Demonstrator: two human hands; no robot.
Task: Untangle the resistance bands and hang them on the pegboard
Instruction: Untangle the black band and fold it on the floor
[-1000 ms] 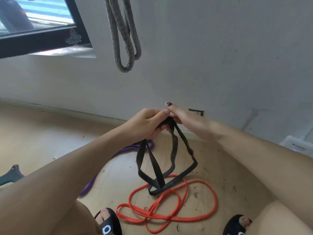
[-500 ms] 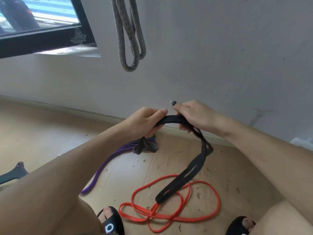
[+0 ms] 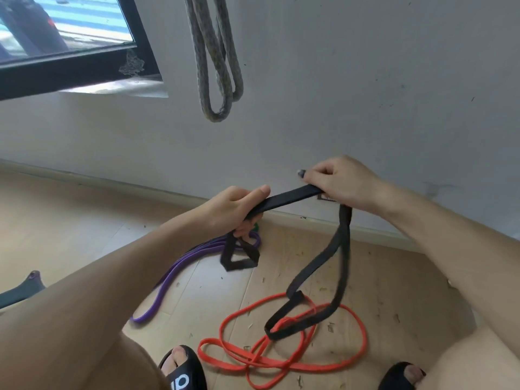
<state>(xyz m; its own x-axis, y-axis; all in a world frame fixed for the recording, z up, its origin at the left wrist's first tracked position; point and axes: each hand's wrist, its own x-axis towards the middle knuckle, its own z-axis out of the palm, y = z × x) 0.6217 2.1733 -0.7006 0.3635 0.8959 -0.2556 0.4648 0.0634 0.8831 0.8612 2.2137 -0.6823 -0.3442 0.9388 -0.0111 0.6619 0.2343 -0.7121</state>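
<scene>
A black resistance band (image 3: 285,199) stretches between my two hands above the floor. My left hand (image 3: 236,209) grips one end, and a short black loop hangs below it. My right hand (image 3: 337,181) grips the other end, from which a long loop droops down to the floor. An orange band (image 3: 351,361) lies coiled on the wooden floor between my feet, under the tip of the black loop. A purple band (image 3: 174,274) lies on the floor to the left. No pegboard is in view.
A grey braided loop (image 3: 216,60) hangs against the white wall (image 3: 365,94) above my hands. A dark-framed window (image 3: 70,71) is at the upper left. My sandalled feet (image 3: 183,370) stand at the bottom edge. A dark object (image 3: 19,289) lies at the far left.
My hands have drawn apart, the right one moving right and up, so the black band is now pulled out between them. Its hanging loop has lengthened on the right.
</scene>
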